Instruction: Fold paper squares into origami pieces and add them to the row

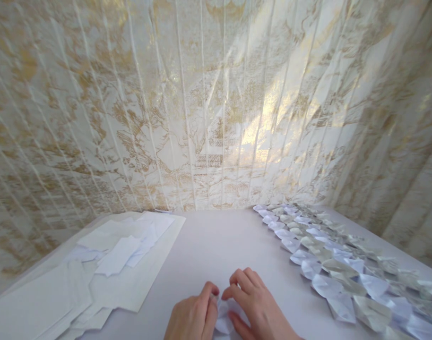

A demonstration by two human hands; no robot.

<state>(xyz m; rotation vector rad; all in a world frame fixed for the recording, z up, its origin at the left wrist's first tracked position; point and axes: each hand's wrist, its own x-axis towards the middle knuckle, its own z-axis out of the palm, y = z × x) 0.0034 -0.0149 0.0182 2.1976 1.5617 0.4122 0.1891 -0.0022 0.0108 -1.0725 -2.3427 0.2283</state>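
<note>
Both hands meet low in the middle of the head view, around a small piece of white paper (223, 318) that looks folded or bent. My left hand (196, 311) pinches the paper's left side between thumb and forefinger. On the other side, my right hand (253, 302) curves over the paper, its thumb and fingers bent and apart at the paper's right edge. The lower part of the paper is hidden by the hands and cut off by the frame's bottom edge.
At left, cut white sheets (38, 297) and scraps (118, 255) lie on a large pale sheet (145, 283). Several rows of small folded paper pieces (327, 285) cover the right of the white table (209, 241). A patterned gold-and-white curtain (187, 118) hangs behind.
</note>
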